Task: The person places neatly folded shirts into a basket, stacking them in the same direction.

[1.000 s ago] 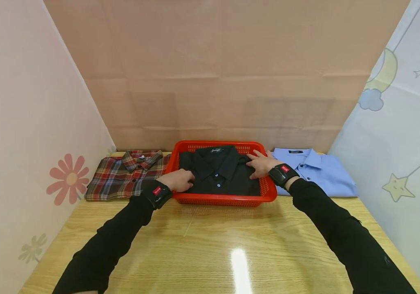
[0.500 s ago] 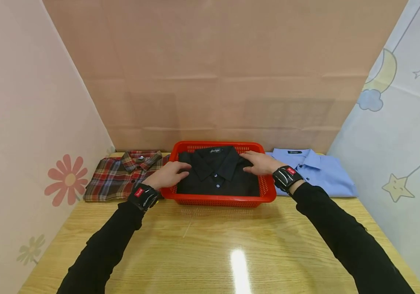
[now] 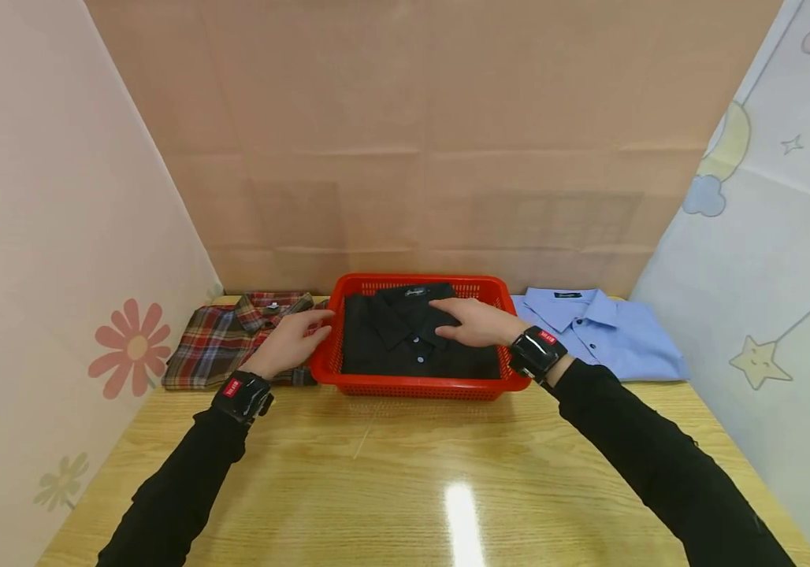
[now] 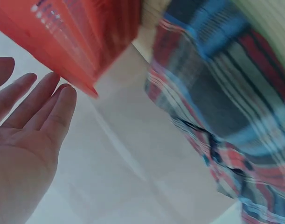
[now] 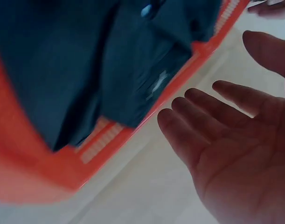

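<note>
A folded black shirt (image 3: 391, 354) lies inside a red plastic basket (image 3: 419, 386), its collar toward the back. My right hand (image 3: 479, 321) hovers over the shirt's right half with fingers extended; in the right wrist view its palm holds nothing. Just left of the basket, my left hand (image 3: 291, 342) is held above a folded plaid shirt (image 3: 209, 342), fingers loosely extended. The left wrist view has that hand (image 4: 30, 135) with a bare palm, its fingertips close to the basket's rim (image 4: 72, 70); whether they touch cannot be told.
To the right of the basket lies a folded light blue shirt (image 3: 632, 342). A wooden table (image 3: 377, 488) carries everything. Brown paper (image 3: 405, 157) forms the back wall, with patterned white walls on both sides.
My left hand has come out of the basket and moved left, over the plaid shirt. My right hand has moved left and up off the black shirt's right edge. The basket stays put.
</note>
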The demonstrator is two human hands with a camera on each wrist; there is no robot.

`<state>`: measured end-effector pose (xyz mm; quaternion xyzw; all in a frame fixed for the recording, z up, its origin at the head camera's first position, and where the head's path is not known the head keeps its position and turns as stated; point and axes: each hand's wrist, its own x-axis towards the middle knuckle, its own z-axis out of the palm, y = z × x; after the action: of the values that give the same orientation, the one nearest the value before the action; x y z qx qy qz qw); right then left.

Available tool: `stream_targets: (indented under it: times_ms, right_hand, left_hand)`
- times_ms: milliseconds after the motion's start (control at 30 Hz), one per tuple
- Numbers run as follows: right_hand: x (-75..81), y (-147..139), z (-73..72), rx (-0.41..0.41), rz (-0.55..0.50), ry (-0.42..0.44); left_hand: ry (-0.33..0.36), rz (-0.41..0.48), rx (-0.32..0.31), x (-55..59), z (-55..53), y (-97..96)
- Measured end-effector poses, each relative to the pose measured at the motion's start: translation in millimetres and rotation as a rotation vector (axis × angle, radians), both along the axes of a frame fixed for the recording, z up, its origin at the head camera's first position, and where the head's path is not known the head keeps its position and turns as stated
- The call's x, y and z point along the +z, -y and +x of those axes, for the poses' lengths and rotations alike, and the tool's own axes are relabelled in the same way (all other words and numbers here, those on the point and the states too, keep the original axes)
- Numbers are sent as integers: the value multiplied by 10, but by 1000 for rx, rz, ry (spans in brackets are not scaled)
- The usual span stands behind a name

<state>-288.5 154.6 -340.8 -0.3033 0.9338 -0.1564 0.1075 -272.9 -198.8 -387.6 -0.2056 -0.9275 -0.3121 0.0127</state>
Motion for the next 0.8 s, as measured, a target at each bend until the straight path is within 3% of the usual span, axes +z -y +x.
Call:
stream_targets:
  times_ms: [433, 600, 800]
  right_hand:
    - [-141, 625, 349, 156, -66, -36]
    - [-231, 920, 451, 168, -121, -7]
    - [-322, 1303, 593, 198, -150, -14]
  left_hand:
    - [61, 20, 152, -160, -2, 562]
    - [64, 17, 192, -270, 32, 732]
    - [42, 6, 223, -322, 69, 870]
